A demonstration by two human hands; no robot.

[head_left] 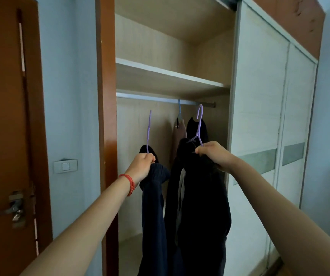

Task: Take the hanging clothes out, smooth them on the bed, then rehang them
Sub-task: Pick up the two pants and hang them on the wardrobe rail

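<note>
My left hand [141, 164] grips a purple hanger [148, 132] that carries a dark navy knitted garment [153, 212], held below the wardrobe rail [156, 98]. Gripped in my right hand [213, 154] is a second purple hanger [199, 126] bearing a black garment [202, 206]. Both hooks are off the rail. On the rail still hang a brownish garment [179, 136] on a blue hanger [179, 108] and a black garment [197, 128] behind it.
The open wardrobe has a shelf [170, 76] above the rail and a white sliding door [259, 116] to the right. A brown room door [6, 126] with a metal handle [14, 208] stands at the left, a wall switch [65, 166] beside it.
</note>
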